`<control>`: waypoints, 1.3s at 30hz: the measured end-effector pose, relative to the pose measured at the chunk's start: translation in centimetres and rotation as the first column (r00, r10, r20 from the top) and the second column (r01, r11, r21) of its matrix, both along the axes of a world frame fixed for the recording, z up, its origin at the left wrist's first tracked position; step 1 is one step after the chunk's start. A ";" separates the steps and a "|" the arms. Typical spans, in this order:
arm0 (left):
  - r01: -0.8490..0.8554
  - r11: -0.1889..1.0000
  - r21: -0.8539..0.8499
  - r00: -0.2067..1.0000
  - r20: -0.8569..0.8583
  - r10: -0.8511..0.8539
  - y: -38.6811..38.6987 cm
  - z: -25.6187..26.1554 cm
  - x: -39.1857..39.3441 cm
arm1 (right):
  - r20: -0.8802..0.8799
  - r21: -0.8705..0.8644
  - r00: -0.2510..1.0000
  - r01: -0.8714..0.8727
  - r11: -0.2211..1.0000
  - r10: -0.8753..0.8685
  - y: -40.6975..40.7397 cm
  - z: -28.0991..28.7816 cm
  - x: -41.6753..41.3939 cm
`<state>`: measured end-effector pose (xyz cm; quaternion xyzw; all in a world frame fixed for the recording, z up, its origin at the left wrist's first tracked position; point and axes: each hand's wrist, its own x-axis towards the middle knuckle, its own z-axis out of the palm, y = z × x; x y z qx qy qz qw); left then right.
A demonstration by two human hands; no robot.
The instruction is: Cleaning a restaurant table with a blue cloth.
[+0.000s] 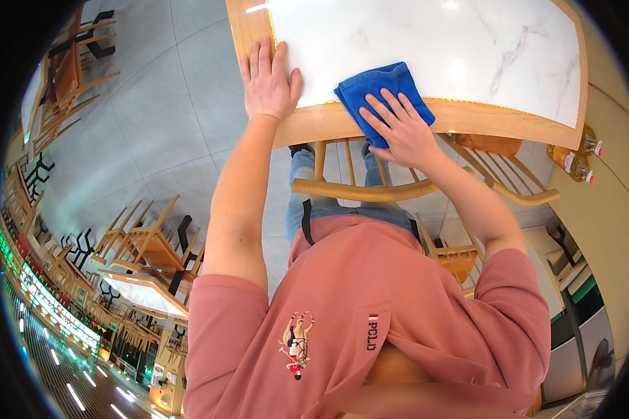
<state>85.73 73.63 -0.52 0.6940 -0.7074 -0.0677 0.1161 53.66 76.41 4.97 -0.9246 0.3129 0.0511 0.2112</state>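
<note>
My left hand (270, 86) lies palm down at the left end of a table, across its wooden border (320, 123) and the white marble-patterned top (424, 42). Nothing is in it, and its fingers are slightly apart. Over the near edge of the table, my right hand (401, 128) presses on a folded blue cloth (369, 86). Part of this cloth rests on the white surface, and its near end hangs past the wooden border. The fingers are spread over the cloth, with the thumb at its lower edge.
A wooden chair's curved backrest (367, 189) stands between me and the table, with another wooden chair (524, 196) to its right. Bottles with red caps (576, 160) stand by the table's right corner. Leftward, several chairs (152, 243) rest on other tables above grey floor tiles (152, 120).
</note>
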 end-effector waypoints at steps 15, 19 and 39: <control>0.006 1.000 0.022 1.000 -0.009 -0.006 0.5 0.7 0.1 | 0.166 -0.373 0.960 0.274 0.887 -0.226 -13.9 -2.6 5.2; 0.006 1.000 0.005 1.000 -0.022 -0.005 0.5 0.8 0.5 | 0.189 -0.240 0.947 0.301 0.923 -0.259 -15.3 -2.5 5.4; 0.064 0.997 -0.032 0.994 0.086 -0.061 0.3 0.5 -0.3 | 0.137 -0.060 0.977 0.171 0.983 -0.162 -3.0 -1.0 -3.0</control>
